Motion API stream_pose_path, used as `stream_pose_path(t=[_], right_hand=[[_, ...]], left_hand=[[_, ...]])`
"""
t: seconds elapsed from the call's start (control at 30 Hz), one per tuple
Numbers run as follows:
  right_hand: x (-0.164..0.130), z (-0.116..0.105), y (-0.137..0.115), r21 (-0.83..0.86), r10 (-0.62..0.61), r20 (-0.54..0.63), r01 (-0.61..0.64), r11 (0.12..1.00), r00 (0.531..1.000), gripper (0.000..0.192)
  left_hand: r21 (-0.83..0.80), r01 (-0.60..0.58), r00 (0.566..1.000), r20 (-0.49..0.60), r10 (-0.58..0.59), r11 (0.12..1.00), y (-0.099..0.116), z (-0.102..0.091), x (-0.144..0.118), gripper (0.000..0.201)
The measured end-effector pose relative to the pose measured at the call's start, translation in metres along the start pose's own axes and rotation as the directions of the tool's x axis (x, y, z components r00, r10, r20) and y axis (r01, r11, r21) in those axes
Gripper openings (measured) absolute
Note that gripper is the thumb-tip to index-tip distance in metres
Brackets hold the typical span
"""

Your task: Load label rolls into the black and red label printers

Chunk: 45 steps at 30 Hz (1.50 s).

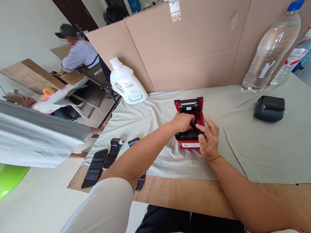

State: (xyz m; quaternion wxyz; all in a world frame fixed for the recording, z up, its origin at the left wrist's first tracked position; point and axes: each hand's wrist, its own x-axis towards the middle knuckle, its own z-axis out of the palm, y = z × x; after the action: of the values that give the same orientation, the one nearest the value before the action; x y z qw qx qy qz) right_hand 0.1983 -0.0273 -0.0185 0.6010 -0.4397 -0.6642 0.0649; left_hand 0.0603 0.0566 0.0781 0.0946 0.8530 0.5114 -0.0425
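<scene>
A red and black label printer [187, 144] stands on the cloth in front of me with its lid [188, 104] tilted up. My left hand [183, 122] reaches into the printer from the left, fingers bent. Whatever those fingers grip inside is hidden. At the printer's right side is my right hand [209, 140], its fingers apart and the index finger pointing over the opening. A black ribbon roll [114, 147] lies partly unrolled to the left, and a second dark strip [133, 141] shows beside my left forearm.
A phone [94, 168] lies near the table's left edge. A white jug [128, 83], a large water bottle [274, 48], a smaller bottle [294, 60] and a black device [269, 109] stand around. A cardboard screen [193, 41] closes the back. A person [79, 56] sits beyond, left.
</scene>
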Motion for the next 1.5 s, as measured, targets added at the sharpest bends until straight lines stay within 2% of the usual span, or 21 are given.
stream_pose_path(t=[0.1,0.13,0.2,0.23,0.3,0.33,0.37,0.4,0.53,0.67,0.77,0.87,1.0,1.07,1.17,1.3,1.4,1.5], right_hand=[[0.003,-0.004,-0.004,-0.059,-0.084,0.02,0.085,0.995,0.996,0.029],[0.003,-0.004,-0.005,-0.068,-0.097,0.017,0.098,0.993,0.995,0.026],[0.004,-0.004,-0.006,-0.089,-0.121,0.006,0.121,0.989,0.993,0.021],[0.004,-0.004,-0.007,-0.099,-0.135,0.0,0.135,0.986,0.991,0.019],[0.004,-0.003,-0.008,-0.114,-0.167,-0.015,0.164,0.98,0.986,0.016],[0.004,-0.003,-0.008,-0.119,-0.181,-0.024,0.177,0.977,0.983,0.014],[0.004,-0.003,-0.009,-0.126,-0.191,-0.031,0.186,0.975,0.981,0.013],[0.004,-0.003,-0.01,-0.134,-0.198,-0.036,0.191,0.972,0.98,0.013],[0.003,-0.003,-0.011,-0.169,-0.205,-0.033,0.197,0.966,0.978,0.013],[0.002,-0.002,-0.01,-0.192,-0.186,-0.004,0.182,0.964,0.983,0.017],[0.002,-0.001,-0.009,-0.167,-0.176,0.019,0.177,0.97,0.984,0.021],[0.003,0.0,-0.008,-0.135,-0.164,0.045,0.168,0.976,0.985,0.031],[0.003,0.001,-0.007,-0.13,-0.117,0.045,0.121,0.984,0.992,0.047],[0.002,0.003,-0.007,-0.145,-0.091,0.041,0.097,0.985,0.995,0.052],[0.001,0.007,-0.005,-0.212,-0.073,0.012,0.074,0.974,0.997,0.052],[0.002,0.012,-0.002,-0.266,-0.133,-0.059,0.113,0.957,0.989,0.052],[0.003,0.011,-0.002,-0.231,-0.157,-0.071,0.137,0.963,0.985,0.05],[0.003,0.006,-0.002,-0.128,-0.142,-0.026,0.137,0.982,0.99,0.044]], left_hand=[[-0.045,-0.042,0.999,-0.025,0.041,0.998,0.0,0.001,-0.006,0.013],[-0.077,-0.051,0.997,-0.068,0.046,0.996,0.0,0.001,-0.01,0.014],[-0.153,-0.073,0.966,-0.257,0.031,0.986,-0.001,0.002,-0.02,0.021],[-0.184,-0.085,0.921,-0.389,0.007,0.979,-0.002,0.002,-0.025,0.024],[-0.213,-0.108,0.771,-0.635,-0.054,0.971,-0.007,0.005,-0.031,0.029],[-0.218,-0.118,0.692,-0.718,-0.077,0.969,-0.011,0.007,-0.032,0.034],[-0.223,-0.13,0.636,-0.766,-0.091,0.966,-0.015,0.008,-0.032,0.039],[-0.231,-0.149,0.611,-0.786,-0.094,0.962,-0.019,0.011,-0.032,0.045],[-0.277,-0.257,0.644,-0.763,-0.049,0.926,-0.024,0.023,-0.034,0.06],[-0.275,-0.292,0.592,-0.804,-0.052,0.916,-0.012,0.041,-0.058,0.06],[-0.265,-0.3,0.58,-0.813,-0.046,0.916,-0.001,0.06,-0.076,0.056],[-0.253,-0.273,0.573,-0.817,-0.055,0.928,0.006,0.08,-0.082,0.056],[-0.326,-0.169,0.545,-0.817,-0.187,0.93,0.011,0.099,-0.077,0.059],[-0.351,-0.151,0.521,-0.823,-0.228,0.924,0.011,0.103,-0.074,0.061],[-0.334,-0.176,0.479,-0.851,-0.216,0.926,0.01,0.105,-0.072,0.058],[-0.297,-0.203,0.44,-0.879,-0.184,0.933,0.009,0.105,-0.072,0.051],[-0.296,-0.217,0.427,-0.886,-0.183,0.93,0.009,0.105,-0.071,0.046],[-0.296,-0.292,0.384,-0.907,-0.172,0.909,0.01,0.107,-0.07,0.038]])
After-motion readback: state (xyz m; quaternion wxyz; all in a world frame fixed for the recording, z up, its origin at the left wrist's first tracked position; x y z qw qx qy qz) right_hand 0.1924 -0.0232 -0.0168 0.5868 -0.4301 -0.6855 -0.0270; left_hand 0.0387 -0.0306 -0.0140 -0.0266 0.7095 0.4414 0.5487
